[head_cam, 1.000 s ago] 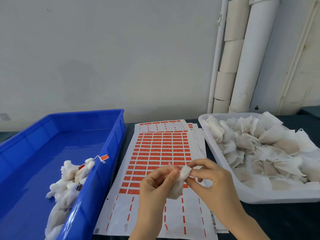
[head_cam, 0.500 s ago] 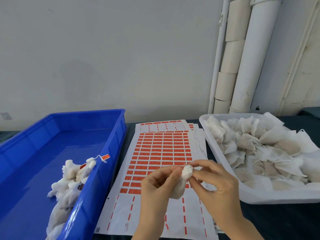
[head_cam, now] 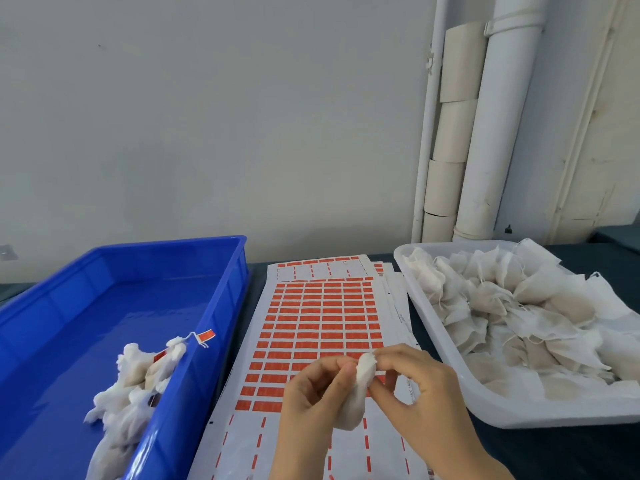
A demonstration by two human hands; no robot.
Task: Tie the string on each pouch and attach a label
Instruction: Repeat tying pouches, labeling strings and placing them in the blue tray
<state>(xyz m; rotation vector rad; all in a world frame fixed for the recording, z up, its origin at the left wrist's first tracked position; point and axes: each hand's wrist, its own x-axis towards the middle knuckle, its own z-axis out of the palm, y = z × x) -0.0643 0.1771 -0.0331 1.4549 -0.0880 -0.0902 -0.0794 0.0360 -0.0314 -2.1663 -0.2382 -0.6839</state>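
Pouch (head_cam: 356,396) top bunched tighter into a knob, right fingers (head_cam: 394,356) moved beneath it

Both hands hold one white pouch (head_cam: 358,393) above the label sheet (head_cam: 322,320): the left hand (head_cam: 311,396) grips its body, the right hand (head_cam: 415,389) pinches its gathered top. A blue bin (head_cam: 221,271) holds finished pouches (head_cam: 135,382); a white tray (head_cam: 485,408) holds untied ones

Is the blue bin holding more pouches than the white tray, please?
No, the blue bin holds only a small heap of pouches, while the white tray is piled full.
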